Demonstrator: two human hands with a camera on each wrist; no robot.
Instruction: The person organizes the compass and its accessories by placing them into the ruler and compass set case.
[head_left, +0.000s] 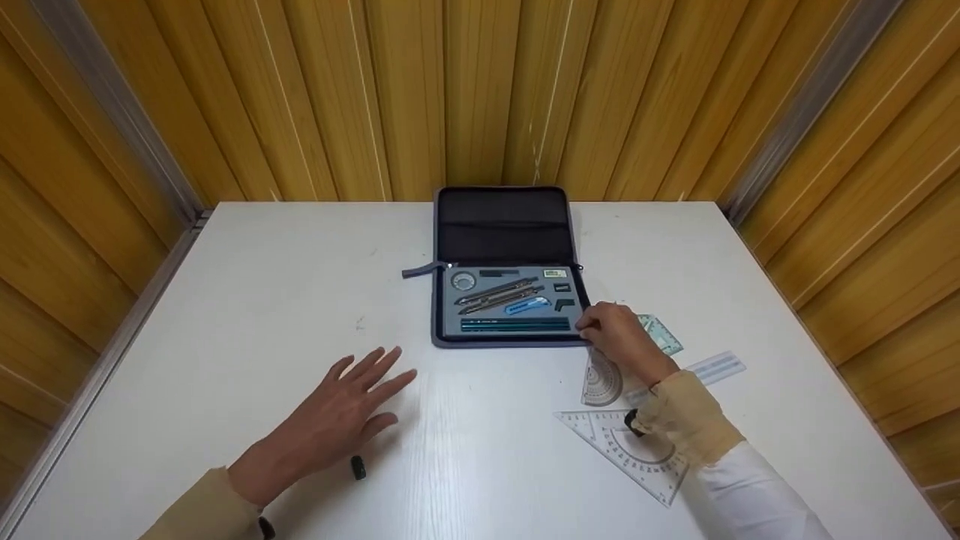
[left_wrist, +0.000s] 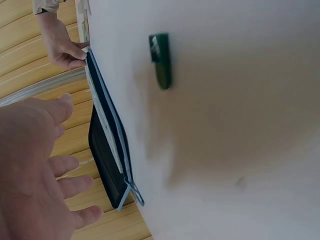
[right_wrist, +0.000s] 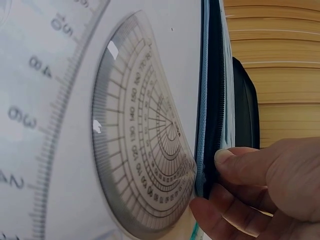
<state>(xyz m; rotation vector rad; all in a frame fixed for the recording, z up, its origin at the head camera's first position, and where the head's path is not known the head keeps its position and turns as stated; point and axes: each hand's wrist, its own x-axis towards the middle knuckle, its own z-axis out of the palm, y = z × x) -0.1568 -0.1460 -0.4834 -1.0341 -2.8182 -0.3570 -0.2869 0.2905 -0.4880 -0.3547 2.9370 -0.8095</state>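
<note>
An open zip case [head_left: 502, 346] lies on the table with its dark lid folded back. Its grey foam insert [head_left: 480, 306] holds two dark green pencils [head_left: 514, 325], a pair of metallic compasses or pens [head_left: 499, 295], a blue cutter [head_left: 528, 305] and small pieces. My right hand [head_left: 619, 336] pinches the case's near right corner, thumb on the inner edge and fingers below it in the right wrist view. Beside that hand lies a clear protractor [right_wrist: 145, 125]. My left hand [head_left: 341, 409] is spread over the table, holding nothing, near a small dark green piece [left_wrist: 161, 60].
Under the right forearm lies a clear set square [head_left: 622, 454]. A clear ruler [head_left: 720, 367] and a green-printed plastic piece [head_left: 664, 335] are partly hidden by that arm. Yellow slatted panels [head_left: 480, 97] stand behind the white table [head_left: 300, 300] and on both sides.
</note>
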